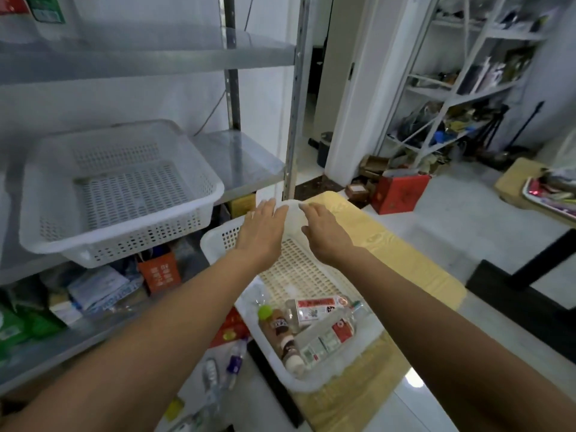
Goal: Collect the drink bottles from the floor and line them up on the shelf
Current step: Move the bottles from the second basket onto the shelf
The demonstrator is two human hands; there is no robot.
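The left hand (263, 226) and right hand (324, 229) stretch out side by side, fingers straight and holding nothing, over the far rim of the white basket (314, 383); whether they touch it cannot be told. The drink bottles (314, 310) lie on their sides at the basket's near end, well apart from both hands. More bottles (233, 361) lie on the floor left of the basket.

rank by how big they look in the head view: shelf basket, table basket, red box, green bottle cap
1-2. shelf basket and table basket: look about alike, so not ranked
3. red box, though it sits farther from the camera
4. green bottle cap
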